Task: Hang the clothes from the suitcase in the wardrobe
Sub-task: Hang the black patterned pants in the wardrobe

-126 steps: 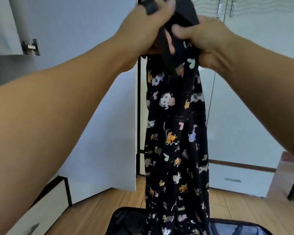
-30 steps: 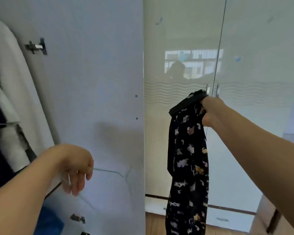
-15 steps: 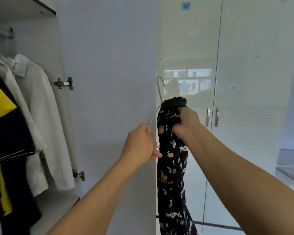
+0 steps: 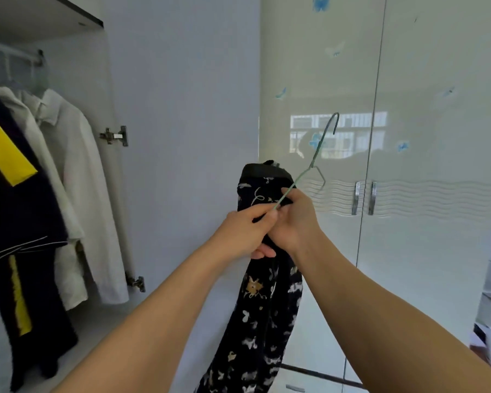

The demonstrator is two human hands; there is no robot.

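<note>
Hands now meet: left hand grips the wire hanger, tilted rightward, right hand bunches the patterned garment.

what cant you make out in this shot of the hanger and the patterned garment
Head view only:
- Lower part of the wire hanger: hidden by the left hand and right hand.
- Patterned garment: hem cut off by the bottom edge; type unclear, bunched.
- Rail: blurred, cut off at left.

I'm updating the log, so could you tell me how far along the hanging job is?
Done: a white shirt and a dark garment hang in the open wardrobe. In hand: left hand and right hand fit the patterned garment onto a wire hanger. Left: hooking it on the rail.
</note>
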